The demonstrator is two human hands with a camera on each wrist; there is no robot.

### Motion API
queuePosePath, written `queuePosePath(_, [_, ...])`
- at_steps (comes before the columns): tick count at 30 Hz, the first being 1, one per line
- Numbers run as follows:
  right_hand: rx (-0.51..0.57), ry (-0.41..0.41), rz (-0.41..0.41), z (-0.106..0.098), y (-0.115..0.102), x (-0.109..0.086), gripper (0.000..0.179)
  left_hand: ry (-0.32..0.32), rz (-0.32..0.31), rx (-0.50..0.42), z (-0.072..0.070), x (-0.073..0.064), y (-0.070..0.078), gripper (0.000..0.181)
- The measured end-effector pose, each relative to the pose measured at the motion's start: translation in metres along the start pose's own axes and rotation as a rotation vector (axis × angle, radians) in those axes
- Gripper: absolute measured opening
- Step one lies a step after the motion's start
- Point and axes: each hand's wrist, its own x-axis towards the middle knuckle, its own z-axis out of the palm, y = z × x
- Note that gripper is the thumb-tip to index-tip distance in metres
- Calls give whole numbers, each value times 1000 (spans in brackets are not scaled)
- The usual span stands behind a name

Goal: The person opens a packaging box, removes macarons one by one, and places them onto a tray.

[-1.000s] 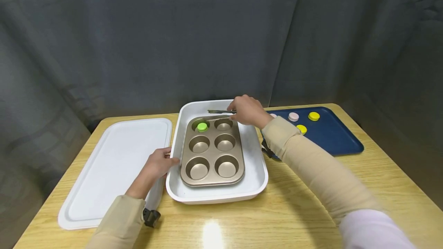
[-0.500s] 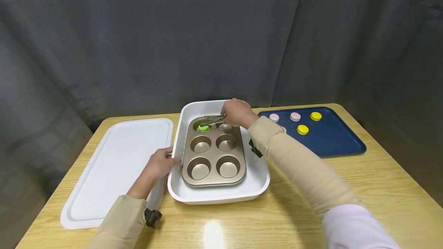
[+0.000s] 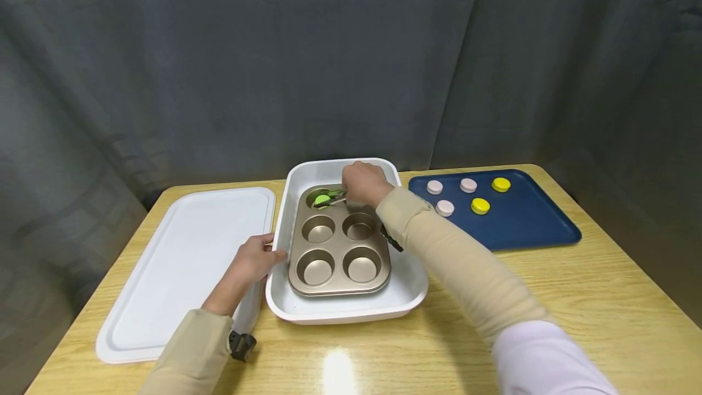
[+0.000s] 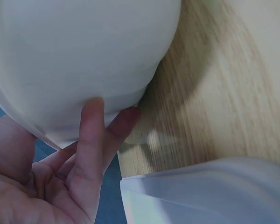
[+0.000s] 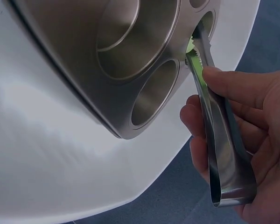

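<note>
My right hand (image 3: 366, 185) grips metal tongs (image 5: 227, 154), thumb on one arm and fingers on the other. The toothed tips reach into the far-left cup of a bronze muffin tin (image 3: 338, 250), one to each side of a green macaron (image 3: 322, 199). That tin has two columns of cups and lies inside a deep white tub (image 3: 407, 288). At the tub's left side, my left hand (image 3: 253, 259) pinches the wall, thumb over the rim. Its fingers (image 4: 91, 135) press the outer wall in the left wrist view.
On the right is a navy tray (image 3: 526, 221) bearing pink macarons (image 3: 445, 208) and yellow macarons (image 3: 480, 206). A white tray (image 3: 192, 273) lies to the left of the tub. All stand on a wooden table (image 3: 466, 346), with a dark curtain (image 3: 351, 66) behind.
My right hand has come down and left with the tongs, from above the tin to the green macaron in the far-left cup. The left hand has stayed at the tub's rim.
</note>
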Motion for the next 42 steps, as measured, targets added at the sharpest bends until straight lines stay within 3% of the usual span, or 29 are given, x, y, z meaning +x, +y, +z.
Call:
queuePosePath(21, [-34, 56, -4, 0, -2, -1, 41, -5, -6, 6, 0, -1, 0, 46])
queuePosePath(30, [13, 76, -23, -11, 0, -8, 18, -3, 2, 17, -1, 0, -1, 46])
queuePosePath(42, [69, 135, -25, -30, 9, -23, 15, -14, 1, 15, -7, -1, -2, 49])
